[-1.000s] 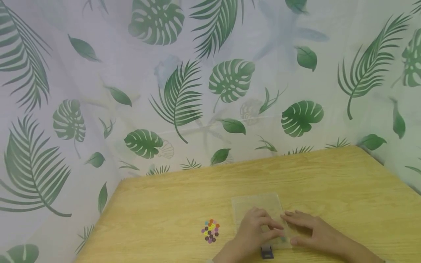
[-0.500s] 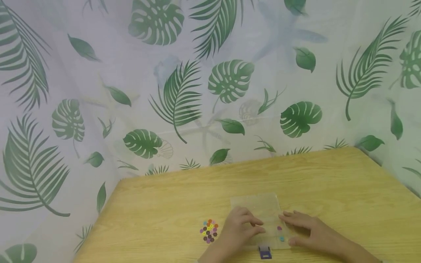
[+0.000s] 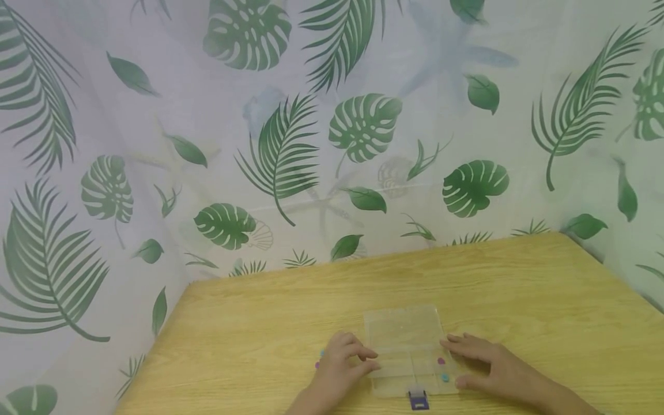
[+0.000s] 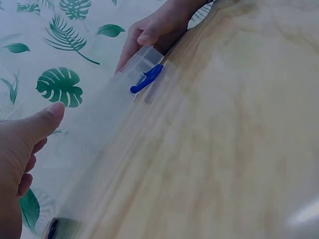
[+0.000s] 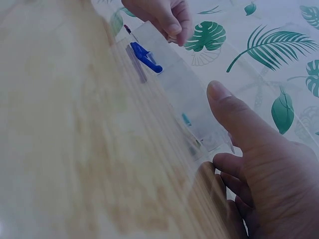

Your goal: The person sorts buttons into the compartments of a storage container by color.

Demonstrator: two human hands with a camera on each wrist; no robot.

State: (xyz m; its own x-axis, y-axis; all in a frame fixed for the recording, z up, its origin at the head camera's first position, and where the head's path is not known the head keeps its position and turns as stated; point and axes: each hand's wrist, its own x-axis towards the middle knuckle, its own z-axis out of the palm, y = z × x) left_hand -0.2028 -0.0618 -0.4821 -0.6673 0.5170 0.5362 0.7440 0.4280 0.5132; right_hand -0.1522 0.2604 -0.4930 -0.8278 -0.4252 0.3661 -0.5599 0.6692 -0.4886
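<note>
A clear plastic divided box (image 3: 391,385) with a blue-purple latch (image 3: 419,400) stands near the front of the table. In its right-hand part lie a purple button-like disc (image 3: 441,361) and a light blue one (image 3: 445,378). My left hand (image 3: 342,363) is at the box's left side, thumb and forefinger apart with nothing seen between them. Behind it, most of the small coloured discs (image 3: 317,365) are hidden. Along the right edge rests my right hand (image 3: 482,360), fingers extended and thumb near the front corner (image 5: 219,92).
The wood-grain table (image 3: 249,328) extends to the left, right and back of the box. A leaf-print sheet (image 3: 311,144) hangs behind it and at both sides. The box's plain clear back panel (image 3: 402,327) lies toward the wall.
My left hand has moved left from over the box to its left side, now covering most of the disc pile. The purple and blue discs in the box came into view. My right hand stayed put.
</note>
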